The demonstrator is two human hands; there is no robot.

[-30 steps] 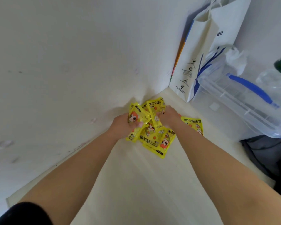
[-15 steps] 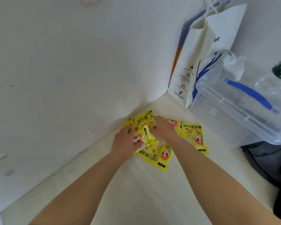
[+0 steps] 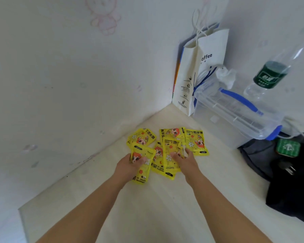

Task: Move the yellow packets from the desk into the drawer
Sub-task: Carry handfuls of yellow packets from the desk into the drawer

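While the packets point(image 3: 167, 149) lay overlapping in the desk point(image 3: 147, 207) corner, my left hand point(image 3: 128, 166) curled over one and my right hand point(image 3: 187, 160) pinched another. They looked light, slick and floppy; gripping by the edges seemed safest.

The hand-warmer packets point(image 3: 167, 151) are bright yellow with orange-haired cartoon faces, white flowers and black lettering. The paper bag point(image 3: 200, 71) is white with blue print. The bottle point(image 3: 268, 76) wears a dark green label.
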